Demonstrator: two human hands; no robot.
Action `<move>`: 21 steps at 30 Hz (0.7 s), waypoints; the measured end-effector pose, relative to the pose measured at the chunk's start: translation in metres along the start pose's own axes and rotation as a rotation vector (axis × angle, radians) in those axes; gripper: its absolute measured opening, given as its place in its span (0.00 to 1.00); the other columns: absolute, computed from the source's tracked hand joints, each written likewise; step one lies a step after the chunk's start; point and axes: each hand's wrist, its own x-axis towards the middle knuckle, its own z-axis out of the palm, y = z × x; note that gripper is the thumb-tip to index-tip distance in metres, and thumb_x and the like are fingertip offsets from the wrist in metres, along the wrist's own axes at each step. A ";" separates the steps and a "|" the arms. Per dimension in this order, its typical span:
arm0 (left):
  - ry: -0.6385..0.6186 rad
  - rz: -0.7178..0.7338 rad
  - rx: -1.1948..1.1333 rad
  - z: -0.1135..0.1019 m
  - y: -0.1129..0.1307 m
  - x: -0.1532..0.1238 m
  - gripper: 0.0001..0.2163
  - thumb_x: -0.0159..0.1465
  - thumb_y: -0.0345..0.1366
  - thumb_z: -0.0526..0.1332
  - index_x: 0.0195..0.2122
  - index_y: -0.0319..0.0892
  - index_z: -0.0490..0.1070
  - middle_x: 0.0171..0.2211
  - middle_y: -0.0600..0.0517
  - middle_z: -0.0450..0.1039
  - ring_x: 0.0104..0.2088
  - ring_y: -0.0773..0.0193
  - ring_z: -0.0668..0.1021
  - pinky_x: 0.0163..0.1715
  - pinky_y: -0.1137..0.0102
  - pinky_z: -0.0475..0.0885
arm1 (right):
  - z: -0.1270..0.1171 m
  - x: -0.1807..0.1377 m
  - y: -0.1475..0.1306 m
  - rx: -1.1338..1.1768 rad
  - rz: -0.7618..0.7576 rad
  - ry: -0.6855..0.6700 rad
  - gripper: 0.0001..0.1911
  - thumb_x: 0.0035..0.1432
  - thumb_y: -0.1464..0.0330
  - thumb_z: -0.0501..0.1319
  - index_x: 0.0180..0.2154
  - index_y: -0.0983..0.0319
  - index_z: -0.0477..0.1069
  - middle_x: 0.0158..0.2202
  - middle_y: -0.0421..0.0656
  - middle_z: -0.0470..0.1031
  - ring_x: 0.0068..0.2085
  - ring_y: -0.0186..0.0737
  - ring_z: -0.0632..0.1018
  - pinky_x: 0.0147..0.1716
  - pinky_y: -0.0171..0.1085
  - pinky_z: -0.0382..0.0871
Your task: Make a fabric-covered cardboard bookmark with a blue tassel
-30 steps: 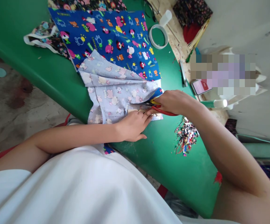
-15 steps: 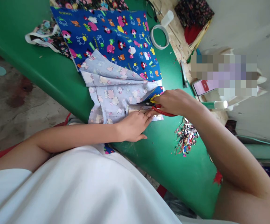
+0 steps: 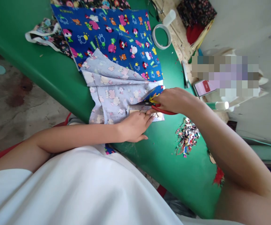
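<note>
My right hand is closed round red-handled scissors, whose blades point left into the near edge of a pale lilac fabric printed with small animals. My left hand lies just below the blades with its fingers curled, pressing a small tan piece and the fabric edge onto the green table. A blue cartoon-print fabric is spread flat beyond the lilac one and partly under it.
A heap of small fabric scraps lies right of my hands. A roll of tape, a small white cup, a phone and dark floral cloth lie farther out. The table edge runs diagonally at left.
My right hand with the scissors has risen slightly in the picture; the left hand keeps its place on the fabric edge.
</note>
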 end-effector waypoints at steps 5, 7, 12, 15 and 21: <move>-0.003 -0.004 0.009 -0.001 0.000 0.000 0.36 0.70 0.52 0.52 0.70 0.29 0.50 0.67 0.32 0.57 0.56 0.44 0.72 0.47 0.60 0.66 | 0.001 0.001 0.002 -0.012 -0.001 0.010 0.27 0.66 0.51 0.53 0.43 0.68 0.76 0.36 0.58 0.80 0.39 0.53 0.79 0.31 0.40 0.55; -0.005 -0.009 0.002 -0.001 0.000 0.000 0.36 0.70 0.52 0.52 0.70 0.29 0.50 0.66 0.31 0.58 0.56 0.45 0.72 0.47 0.60 0.66 | 0.002 0.002 0.002 -0.016 -0.006 0.010 0.30 0.67 0.49 0.51 0.42 0.69 0.77 0.34 0.59 0.79 0.38 0.53 0.79 0.31 0.40 0.55; -0.006 -0.007 -0.002 -0.002 0.000 0.000 0.36 0.70 0.52 0.53 0.70 0.29 0.50 0.66 0.29 0.56 0.55 0.45 0.73 0.46 0.61 0.65 | 0.001 0.001 0.002 -0.026 -0.012 0.012 0.29 0.67 0.51 0.52 0.44 0.69 0.76 0.35 0.59 0.79 0.37 0.53 0.79 0.32 0.41 0.55; -0.002 -0.009 -0.002 -0.001 0.000 0.000 0.36 0.70 0.52 0.53 0.70 0.29 0.50 0.65 0.30 0.59 0.55 0.45 0.73 0.45 0.61 0.65 | -0.001 0.001 0.001 -0.034 -0.019 0.012 0.28 0.67 0.51 0.51 0.44 0.69 0.76 0.36 0.60 0.79 0.38 0.53 0.79 0.32 0.40 0.56; -0.005 0.006 0.011 0.000 0.000 0.000 0.36 0.70 0.52 0.51 0.70 0.29 0.50 0.67 0.31 0.57 0.55 0.45 0.72 0.46 0.60 0.65 | -0.004 0.003 -0.002 -0.047 -0.021 0.004 0.28 0.69 0.55 0.47 0.43 0.69 0.76 0.37 0.59 0.79 0.39 0.52 0.79 0.31 0.39 0.56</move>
